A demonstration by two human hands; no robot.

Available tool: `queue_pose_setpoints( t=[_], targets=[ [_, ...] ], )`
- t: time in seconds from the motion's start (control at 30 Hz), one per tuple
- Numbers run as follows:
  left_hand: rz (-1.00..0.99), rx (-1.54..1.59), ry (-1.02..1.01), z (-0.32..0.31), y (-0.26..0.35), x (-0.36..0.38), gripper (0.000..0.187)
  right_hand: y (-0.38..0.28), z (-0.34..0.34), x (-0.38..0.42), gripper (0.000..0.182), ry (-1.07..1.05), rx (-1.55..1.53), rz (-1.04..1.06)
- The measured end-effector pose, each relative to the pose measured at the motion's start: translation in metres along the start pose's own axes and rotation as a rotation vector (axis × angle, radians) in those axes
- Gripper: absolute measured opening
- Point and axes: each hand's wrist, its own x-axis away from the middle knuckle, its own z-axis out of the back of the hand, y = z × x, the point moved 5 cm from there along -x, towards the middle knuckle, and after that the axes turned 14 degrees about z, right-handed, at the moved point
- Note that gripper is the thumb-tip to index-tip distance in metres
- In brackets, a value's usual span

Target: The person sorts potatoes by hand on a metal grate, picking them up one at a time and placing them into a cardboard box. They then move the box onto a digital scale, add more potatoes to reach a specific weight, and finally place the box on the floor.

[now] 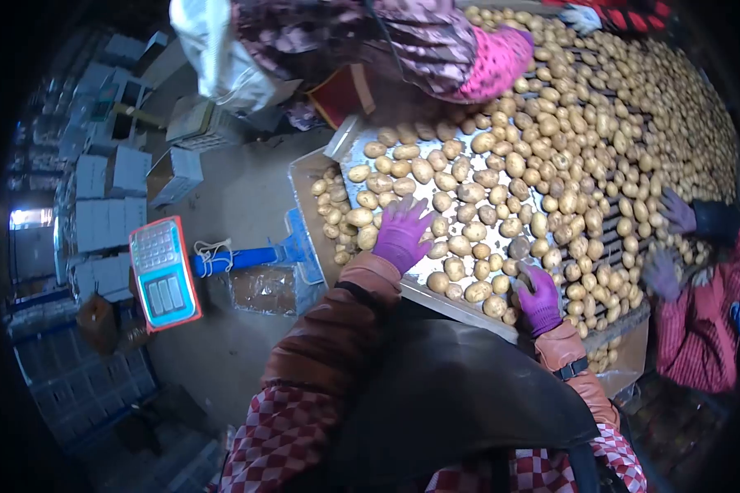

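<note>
My left hand (403, 234), in a purple glove, lies with fingers spread on the metal sorting tray (423, 269), among loose potatoes (422, 170). Its fingertips are close to several of them, and none is in its grasp. My right hand (539, 306), in a matching glove, is at the tray's near right side with thumb and fingers apart. A darker potato (519, 247) lies just beyond its fingertips. At the tray's left end, a cardboard box (302, 175) holds more potatoes.
A slatted conveyor (612, 226) heaped with potatoes joins the tray on the right. Co-workers' gloved hands (677, 211) and a pink sleeve (495, 66) are around it. A weighing-scale display (165, 273) on a blue post stands left, with stacked cartons (111, 214) behind.
</note>
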Motion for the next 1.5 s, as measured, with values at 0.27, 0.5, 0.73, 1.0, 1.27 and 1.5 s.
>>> queue_pose_setpoints(
  t=[0.27, 0.5, 0.73, 1.0, 1.27, 1.5],
  targets=[
    [-0.050, 0.410, 0.087, 0.028, -0.005, 0.050, 0.046, -0.015, -0.017, -0.041, 0.034, 0.069, -0.505, -0.071],
    [0.358, 0.488, 0.396, 0.051, -0.104, 0.089, 0.024, -0.073, -0.058, -0.052, 0.029, -0.135, -0.718, -0.203],
    [0.619, 0.596, 0.247, 0.048, -0.203, 0.120, 0.045, -0.125, -0.127, -0.042, 0.019, -0.371, -0.692, -0.259],
    [1.128, 0.527, -0.065, -0.045, -0.294, 0.128, 0.090, -0.136, -0.242, 0.025, 0.050, -0.587, 0.005, -0.367],
    [1.028, 0.152, -0.248, -0.097, -0.330, 0.113, 0.053, -0.041, -0.269, 0.039, 0.077, -0.295, 0.245, -0.491],
    [1.013, 0.144, -0.276, -0.074, -0.388, 0.134, 0.042, -0.082, -0.345, -0.002, 0.070, -0.301, 0.427, -0.393]
  ],
)
